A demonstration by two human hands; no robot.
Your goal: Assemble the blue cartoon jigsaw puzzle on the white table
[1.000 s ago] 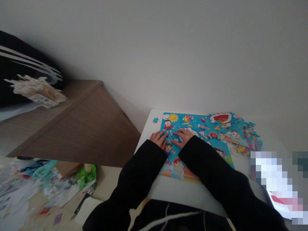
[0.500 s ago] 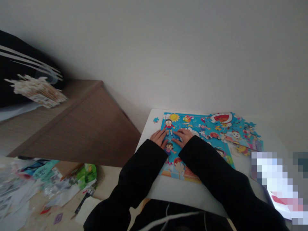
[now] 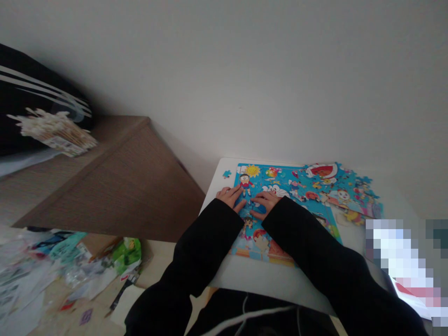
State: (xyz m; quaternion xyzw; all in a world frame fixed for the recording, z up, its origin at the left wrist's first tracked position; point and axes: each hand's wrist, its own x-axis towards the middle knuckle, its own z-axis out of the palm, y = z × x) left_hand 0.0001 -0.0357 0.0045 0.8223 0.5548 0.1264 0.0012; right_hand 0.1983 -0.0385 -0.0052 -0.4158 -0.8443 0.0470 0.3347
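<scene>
A colourful cartoon jigsaw puzzle (image 3: 261,239), mostly blue, lies flat on a white table (image 3: 245,275). My left hand (image 3: 230,197) rests on its left edge, fingers apart, just below the figure in a red top. Beside it, my right hand (image 3: 266,204) lies on the puzzle with its fingers spread toward the left hand. No piece can be seen between the fingers of either hand. One loose blue puzzle piece (image 3: 227,174) sits on the table beyond my left hand. More puzzle pieces (image 3: 345,197) overlap in a heap at the puzzle's right side.
Left of the table stands a brown wooden cabinet (image 3: 140,186) with a bundle of cotton swabs (image 3: 59,133) on top. Bags and papers, among them a green bag (image 3: 126,254), litter the floor. A plain wall (image 3: 245,84) rises behind the table. A pixelated bright area is at the right.
My right hand has moved slightly down, uncovering more of the white cartoon face. The left hand has shifted a little left. The loose pieces look unmoved.
</scene>
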